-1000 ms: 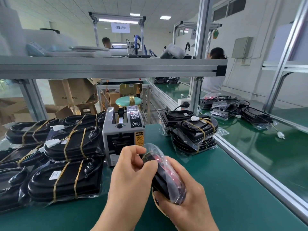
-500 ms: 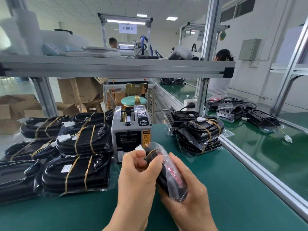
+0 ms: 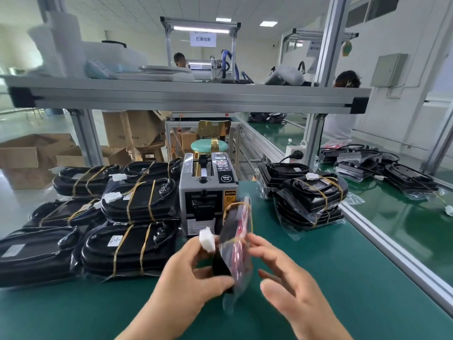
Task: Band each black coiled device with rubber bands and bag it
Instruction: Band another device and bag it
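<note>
Head view, green bench (image 3: 348,278): left fingers (image 3: 193,250) pinch bagged device (image 3: 236,229), right fingers (image 3: 268,250) apart.

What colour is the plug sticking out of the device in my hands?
White. The plug shows best in the head view, the only one here.

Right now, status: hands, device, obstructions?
Left hand grips bagged device, on edge above mat. Right hand open beside it, blurred. Tape dispenser close behind; banded stacks flank it.

Hands: two showed, left hand (image 3: 193,273) and right hand (image 3: 294,285).
Held device (image 3: 229,225): one.
Bagged devices (image 3: 130,249) at left: six lay.
Tape dispenser (image 3: 208,192): one stood.
Background people (image 3: 180,58): two sat.
</note>
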Demonstrator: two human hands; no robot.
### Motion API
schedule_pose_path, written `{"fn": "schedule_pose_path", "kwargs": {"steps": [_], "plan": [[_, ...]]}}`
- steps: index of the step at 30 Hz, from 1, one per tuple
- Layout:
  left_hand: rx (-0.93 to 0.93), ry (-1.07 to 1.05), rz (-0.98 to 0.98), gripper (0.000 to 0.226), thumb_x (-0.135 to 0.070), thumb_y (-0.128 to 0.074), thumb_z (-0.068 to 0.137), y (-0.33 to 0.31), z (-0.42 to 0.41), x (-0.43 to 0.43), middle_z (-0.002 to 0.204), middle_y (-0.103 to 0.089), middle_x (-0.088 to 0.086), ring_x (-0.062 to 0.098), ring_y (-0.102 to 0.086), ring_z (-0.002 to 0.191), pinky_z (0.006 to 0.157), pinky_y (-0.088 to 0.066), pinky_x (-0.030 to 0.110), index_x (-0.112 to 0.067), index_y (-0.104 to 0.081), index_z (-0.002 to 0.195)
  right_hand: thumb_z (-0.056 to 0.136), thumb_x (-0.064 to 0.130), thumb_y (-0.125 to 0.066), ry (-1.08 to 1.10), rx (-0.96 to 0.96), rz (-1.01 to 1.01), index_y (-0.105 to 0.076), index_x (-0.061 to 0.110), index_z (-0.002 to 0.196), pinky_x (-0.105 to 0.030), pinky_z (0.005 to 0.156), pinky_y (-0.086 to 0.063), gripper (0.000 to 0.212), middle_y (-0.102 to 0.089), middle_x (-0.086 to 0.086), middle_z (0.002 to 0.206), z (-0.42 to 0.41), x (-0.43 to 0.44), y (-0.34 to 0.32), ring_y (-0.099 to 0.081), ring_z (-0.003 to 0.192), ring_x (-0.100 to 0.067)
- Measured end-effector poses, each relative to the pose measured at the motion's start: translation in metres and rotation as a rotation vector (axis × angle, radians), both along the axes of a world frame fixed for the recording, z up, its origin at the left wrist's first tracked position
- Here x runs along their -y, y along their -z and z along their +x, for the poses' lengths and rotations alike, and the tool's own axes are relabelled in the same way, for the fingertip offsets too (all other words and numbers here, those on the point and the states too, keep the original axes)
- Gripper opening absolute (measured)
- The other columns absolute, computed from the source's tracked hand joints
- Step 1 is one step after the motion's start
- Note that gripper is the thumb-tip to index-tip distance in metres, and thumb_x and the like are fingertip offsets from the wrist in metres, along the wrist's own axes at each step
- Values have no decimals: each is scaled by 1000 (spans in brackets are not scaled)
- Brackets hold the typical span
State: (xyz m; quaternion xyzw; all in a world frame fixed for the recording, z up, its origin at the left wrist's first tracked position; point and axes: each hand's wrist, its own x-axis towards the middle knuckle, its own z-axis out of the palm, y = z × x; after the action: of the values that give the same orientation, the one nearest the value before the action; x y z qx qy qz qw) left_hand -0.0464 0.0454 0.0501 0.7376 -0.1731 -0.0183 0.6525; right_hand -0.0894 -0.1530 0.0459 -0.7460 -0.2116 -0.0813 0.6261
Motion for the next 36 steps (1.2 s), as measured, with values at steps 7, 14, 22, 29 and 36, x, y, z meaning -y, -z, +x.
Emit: {"fn": "schedule_pose_path", "kwargs": {"steps": [7,14,22,29,36], "plan": [[69,-127,168,74,-32,-80,50,32,-13,18,111,-65,-23,11,-72,89,76,-57,22,-53,-55,116,50,58,-73,652,206,-351,-42,34,96,-21,66,-53,60,-43,23,108,-12,-41,7,-52,96,-1],[91,-129,221,75,-38,-87,53,30,-19,16,115,-59,-30,-2,-70,90,66,-58,21,-56,-51,116,90,29,-61,731,313,-227,-47,18,70,-14,52,-39,27,-45,7,68,-17,-37,13,-45,56,-10],[80,-127,231,73,-33,-87,58,27,-21,15,118,-56,-30,-5,-68,93,70,-51,20,-56,-49,117,71,61,-60,559,-186,115,-61,26,80,-35,76,-56,37,-64,3,79,24,-14,-21,-62,76,-14],[43,25,335,63,-36,-84,61,10,-11,8,113,-62,-21,3,-69,97,79,-54,26,-51,-52,114,92,28,-62,216,-489,345,-54,20,122,-29,72,-58,32,-72,-2,102,92,-18,-20,-70,89,-16],[-313,-218,-22,10,-22,-75,86,-25,56,1,79,-75,-2,9,-68,64,58,-53,19,-18,-78,95,96,4,-50,183,-463,443,-60,16,113,-28,61,-56,23,-71,-8,92,97,-14,-17,-69,78,-19]]}}
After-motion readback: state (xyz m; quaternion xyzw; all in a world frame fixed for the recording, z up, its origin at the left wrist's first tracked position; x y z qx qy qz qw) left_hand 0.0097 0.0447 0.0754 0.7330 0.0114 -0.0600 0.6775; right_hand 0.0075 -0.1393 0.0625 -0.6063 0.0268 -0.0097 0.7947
